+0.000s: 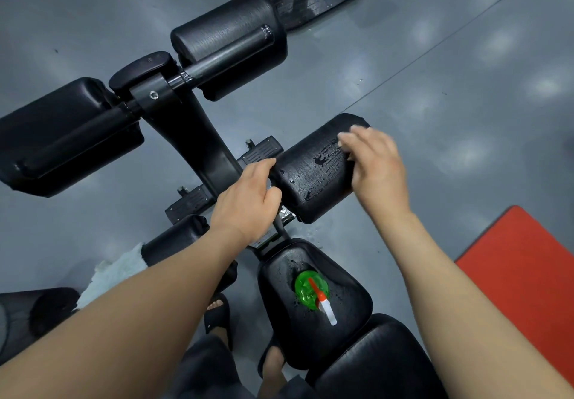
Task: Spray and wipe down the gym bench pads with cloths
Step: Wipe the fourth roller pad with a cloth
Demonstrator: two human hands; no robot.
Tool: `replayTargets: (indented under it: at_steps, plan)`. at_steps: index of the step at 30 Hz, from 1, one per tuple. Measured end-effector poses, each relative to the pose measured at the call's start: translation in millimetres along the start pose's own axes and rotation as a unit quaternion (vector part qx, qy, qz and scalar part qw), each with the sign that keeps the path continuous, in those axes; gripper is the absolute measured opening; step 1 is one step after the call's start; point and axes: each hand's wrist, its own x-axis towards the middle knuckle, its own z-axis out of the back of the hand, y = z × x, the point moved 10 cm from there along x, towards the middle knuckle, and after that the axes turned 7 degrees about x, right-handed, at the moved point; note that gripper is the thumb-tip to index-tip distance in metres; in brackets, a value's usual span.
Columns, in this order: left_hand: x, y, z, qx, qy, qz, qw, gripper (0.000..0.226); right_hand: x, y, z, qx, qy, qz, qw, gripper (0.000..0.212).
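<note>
Head view: just right of centre, toward 3 o'clock, lies the wet roller pad [316, 175], black, with droplets and damp patches on its top. The left hand [245, 193] grips its inner end, fingers curled over the top edge and thumb pressed against the near edge. The right hand [375, 168] lies over the pad's outer end, fingers bent across the top. It is motion-blurred, and I cannot tell whether it holds anything or how wide it is spread.

At 5 o'clock a green spray bottle [310, 290] with a red trigger and white nozzle stands upright on the seat pad [341, 311], whose surface is speckled with drops. At 8 o'clock a white fluffy cloth [115, 271] is draped over the end of another roller pad [177, 237], partly hidden behind the left forearm.

Two larger black pads sit on the frame's crossbar, one at 12 o'clock [230, 44] and one at 9 o'clock [62, 134]. A red mat [521, 274] lies on the grey floor [466, 88] at 4 o'clock. Feet in black slides [217, 314] stand at 6 o'clock.
</note>
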Motion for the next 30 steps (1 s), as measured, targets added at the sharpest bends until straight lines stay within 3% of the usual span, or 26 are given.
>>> replayTargets:
  at_steps: [3,5,12,15,19,21,27,30]
  plan:
    - [0,0,0,0.002,-0.002,0.000,1.000,0.053,17,-27,4,0.010,-0.017,-0.110,0.994,0.041]
    - [1,-1,1,0.004,-0.003,0.000,1.000,0.053,16,-22,0,0.019,-0.011,-0.120,0.993,0.043]
    - [1,0,0,0.003,-0.004,0.001,1.000,0.053,-30,67,-22,0.054,0.075,0.059,0.994,0.047]
    - [1,0,1,0.004,-0.002,0.000,1.000,0.054,-24,57,-20,0.030,0.098,0.097,0.990,0.046]
    - [1,0,0,0.000,0.000,-0.001,1.000,0.053,5,4,1,0.008,0.015,-0.058,0.998,0.042]
    - [1,1,0,-0.001,0.000,0.000,1.000,0.053,3,11,0,0.018,0.004,-0.070,0.997,0.041]
    - [2,1,0,-0.004,-0.001,-0.005,1.000,0.052,-57,88,-31,0.044,0.091,0.058,0.993,0.053]
    - [2,1,0,-0.005,0.000,-0.008,1.000,0.052,-69,92,-33,0.031,0.122,0.100,0.987,0.055]
